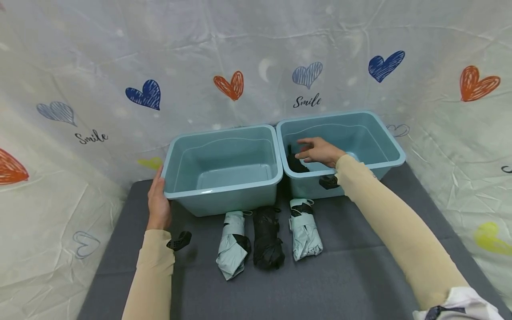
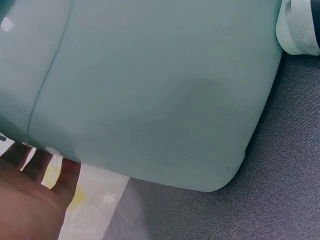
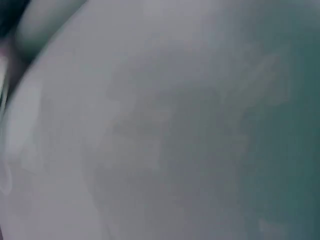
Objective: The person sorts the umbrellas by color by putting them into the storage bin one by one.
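Two light-blue plastic bins stand side by side, the left bin (image 1: 228, 195) and the right bin (image 1: 392, 160). My left hand (image 1: 159, 204) rests against the outer left side of the left bin, fingers pointing up along it near the rim. In the left wrist view, the fingers (image 2: 65, 177) lie at the bin's edge. Over the right bin, my right hand (image 1: 320, 152) reaches in with its fingers apart, holding nothing. A black folded umbrella (image 1: 295, 163) lies just below its fingertips, partly hidden by the bin's front wall. The right wrist view is blurred, filled by pale surface.
In front of the bins, three folded umbrellas lie in a row on the dark grey tablecloth (image 1: 340, 280): a silvery one (image 1: 232, 249), a black one (image 1: 268, 240) and another silvery one (image 1: 306, 233). A heart-printed curtain (image 1: 256, 53) hangs behind the bins.
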Motion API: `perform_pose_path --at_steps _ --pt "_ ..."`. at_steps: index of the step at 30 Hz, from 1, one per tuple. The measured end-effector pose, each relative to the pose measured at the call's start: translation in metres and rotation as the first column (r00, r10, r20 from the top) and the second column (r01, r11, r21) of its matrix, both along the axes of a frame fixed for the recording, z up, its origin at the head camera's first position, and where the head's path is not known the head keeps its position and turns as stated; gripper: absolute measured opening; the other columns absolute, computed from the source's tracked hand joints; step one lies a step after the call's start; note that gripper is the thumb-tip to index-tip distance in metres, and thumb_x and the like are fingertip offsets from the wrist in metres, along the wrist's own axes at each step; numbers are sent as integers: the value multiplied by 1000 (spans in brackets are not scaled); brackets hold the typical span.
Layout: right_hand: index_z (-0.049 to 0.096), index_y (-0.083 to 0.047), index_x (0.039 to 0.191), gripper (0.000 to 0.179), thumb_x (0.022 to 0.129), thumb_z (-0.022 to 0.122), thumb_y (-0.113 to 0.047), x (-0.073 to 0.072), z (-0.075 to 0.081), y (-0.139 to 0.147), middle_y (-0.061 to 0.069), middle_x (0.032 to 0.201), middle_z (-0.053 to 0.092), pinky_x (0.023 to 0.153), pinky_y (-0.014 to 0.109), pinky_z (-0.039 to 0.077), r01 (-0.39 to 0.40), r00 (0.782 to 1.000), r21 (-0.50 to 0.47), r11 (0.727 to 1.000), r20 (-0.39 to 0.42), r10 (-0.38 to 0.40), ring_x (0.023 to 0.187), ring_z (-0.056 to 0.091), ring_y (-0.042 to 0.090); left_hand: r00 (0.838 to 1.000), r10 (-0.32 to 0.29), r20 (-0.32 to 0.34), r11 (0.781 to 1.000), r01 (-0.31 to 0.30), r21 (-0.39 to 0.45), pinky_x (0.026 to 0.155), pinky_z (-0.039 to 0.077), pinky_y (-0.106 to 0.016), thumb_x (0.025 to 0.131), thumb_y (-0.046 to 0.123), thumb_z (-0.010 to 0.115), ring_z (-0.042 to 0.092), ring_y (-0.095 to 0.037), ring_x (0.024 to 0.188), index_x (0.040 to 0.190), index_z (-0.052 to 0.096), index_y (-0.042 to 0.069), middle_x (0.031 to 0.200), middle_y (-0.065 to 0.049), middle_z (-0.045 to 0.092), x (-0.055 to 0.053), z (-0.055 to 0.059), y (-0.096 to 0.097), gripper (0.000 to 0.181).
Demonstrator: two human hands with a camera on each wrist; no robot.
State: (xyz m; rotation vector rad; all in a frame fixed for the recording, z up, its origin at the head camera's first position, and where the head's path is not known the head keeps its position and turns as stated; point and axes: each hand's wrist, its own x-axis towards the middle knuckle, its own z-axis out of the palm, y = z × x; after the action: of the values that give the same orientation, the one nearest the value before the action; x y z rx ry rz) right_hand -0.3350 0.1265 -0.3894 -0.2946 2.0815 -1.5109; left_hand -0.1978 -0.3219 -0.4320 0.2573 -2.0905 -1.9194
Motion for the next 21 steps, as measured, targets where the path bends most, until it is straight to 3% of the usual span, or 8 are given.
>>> perform_pose_path --at_steps 7,13,21 --pt "25 -14 163 70 103 62 -11 16 15 17 22 159 30 109 42 42 -16 994 -61 998 -113 9 136 47 39 1000 10 16 1000 -11 7 122 16 -43 113 36 27 21 -17 150 162 24 32 168 5 19 -1 0 -1 50" --pt "30 -22 162 69 102 65 -18 37 25 29 12 158 38 112 49 38 -39 982 -80 996 -187 23 134 51 35 999 14 30 1000 -13 -1 122 16 -43 113 37 26 22 -18 151 162 24 32 168 5 20 0 1 0 50" --pt "31 -26 161 67 103 64 -24 69 37 37 7 158 40 114 52 33 -85 963 -143 986 -264 45 142 41 31 1000 12 22 1000 -12 0 122 16 -43 113 35 26 21 -18 151 163 23 31 168 5 19 -1 1 0 50"
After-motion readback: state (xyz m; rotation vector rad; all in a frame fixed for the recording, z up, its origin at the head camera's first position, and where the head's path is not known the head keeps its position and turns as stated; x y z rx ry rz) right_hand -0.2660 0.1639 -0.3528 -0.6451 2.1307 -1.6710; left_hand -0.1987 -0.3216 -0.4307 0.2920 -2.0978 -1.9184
